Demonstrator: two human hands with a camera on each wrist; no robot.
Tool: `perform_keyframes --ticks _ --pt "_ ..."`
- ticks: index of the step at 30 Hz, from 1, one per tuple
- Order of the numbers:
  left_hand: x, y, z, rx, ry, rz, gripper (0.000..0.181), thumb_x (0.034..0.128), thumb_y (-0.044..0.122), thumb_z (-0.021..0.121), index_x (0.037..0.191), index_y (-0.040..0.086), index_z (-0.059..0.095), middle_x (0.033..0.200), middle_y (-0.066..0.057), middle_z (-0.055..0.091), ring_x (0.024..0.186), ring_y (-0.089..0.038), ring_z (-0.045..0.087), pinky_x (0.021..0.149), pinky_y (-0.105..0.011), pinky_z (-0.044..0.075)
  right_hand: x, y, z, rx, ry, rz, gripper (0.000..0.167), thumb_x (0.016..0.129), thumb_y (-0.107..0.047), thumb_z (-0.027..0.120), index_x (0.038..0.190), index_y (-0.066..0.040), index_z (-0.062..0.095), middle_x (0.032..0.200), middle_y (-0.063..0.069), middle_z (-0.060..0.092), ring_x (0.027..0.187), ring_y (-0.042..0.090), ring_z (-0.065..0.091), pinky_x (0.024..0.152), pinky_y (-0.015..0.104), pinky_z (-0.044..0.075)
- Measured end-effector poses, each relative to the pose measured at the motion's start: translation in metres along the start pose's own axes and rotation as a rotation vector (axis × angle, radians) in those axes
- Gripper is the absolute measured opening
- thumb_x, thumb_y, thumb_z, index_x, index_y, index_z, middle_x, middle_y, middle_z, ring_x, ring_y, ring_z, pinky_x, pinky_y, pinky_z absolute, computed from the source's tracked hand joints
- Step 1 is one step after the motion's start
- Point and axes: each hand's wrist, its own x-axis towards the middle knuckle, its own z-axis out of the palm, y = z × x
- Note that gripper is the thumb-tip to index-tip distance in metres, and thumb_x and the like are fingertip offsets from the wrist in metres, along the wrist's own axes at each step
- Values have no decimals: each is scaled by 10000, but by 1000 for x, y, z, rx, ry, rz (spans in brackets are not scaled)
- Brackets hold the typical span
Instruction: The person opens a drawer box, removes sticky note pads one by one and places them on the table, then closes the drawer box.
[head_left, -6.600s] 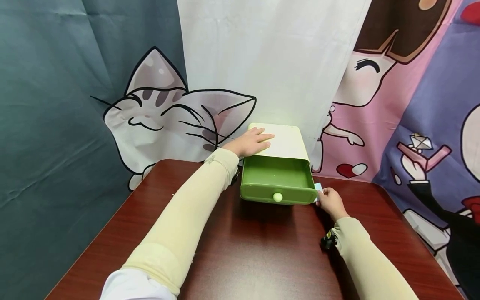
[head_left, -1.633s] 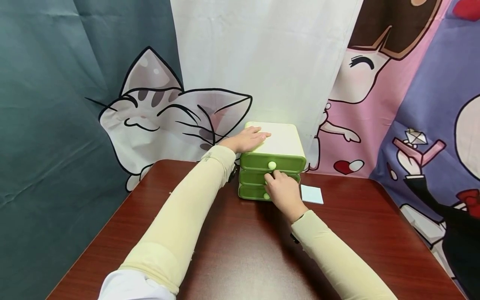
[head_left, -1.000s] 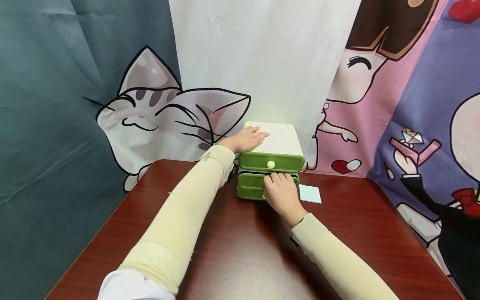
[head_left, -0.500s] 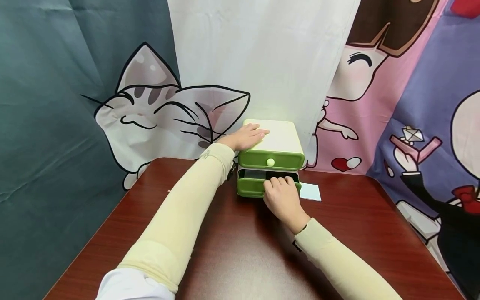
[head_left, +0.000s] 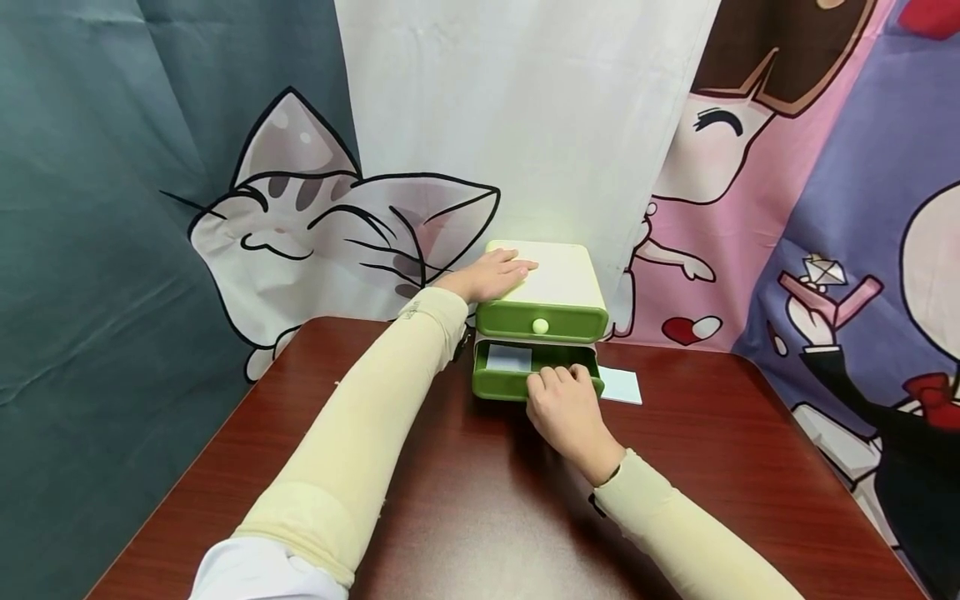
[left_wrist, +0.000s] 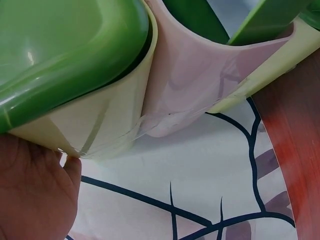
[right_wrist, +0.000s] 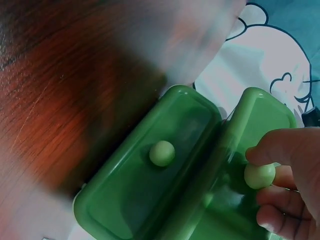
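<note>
Drawer juts toward me from cabinet, below closed top drawer; long side runs left to right. My right grip pinches drawer's knob from front, nearer drawer face than my left grip, which lies flat on cabinet top, fingers outstretched, grasping nothing. Paper lies inside, toward left end, apart from right fingers. Other paper on desk, just beyond drawer's right edge. Desk spreads wide on my side.
</note>
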Motion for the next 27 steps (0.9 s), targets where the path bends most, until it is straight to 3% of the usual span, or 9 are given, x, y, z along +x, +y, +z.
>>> perform_keyframes --ticks 13,22,27 --pt "0 0 1 5 11 -1 519 1111 421 199 1592 293 347 1687 -133 132 1554 -313 63 1242 -513 49 -5 -8 -9 -19 21 -8 161 768 -57 641 677 -72 509 635 58 480 578 270 534 667 468 474" --pt "-2 -1 1 -3 3 -2 526 1108 443 202 1594 299 341 1688 -132 124 1553 -316 60 1239 -529 58 -5 -14 -10 -24 40 10 185 853 -37 461 673 -65 495 638 74 489 581 286 527 660 473 465" --pt "0 -1 1 -4 13 6 523 1109 435 206 1591 291 351 1685 -140 134 1551 -323 68 1240 -522 64 -6 -17 -12 -47 48 11 176 845 -40 463 676 -73 499 634 62 480 576 273 519 655 460 456"
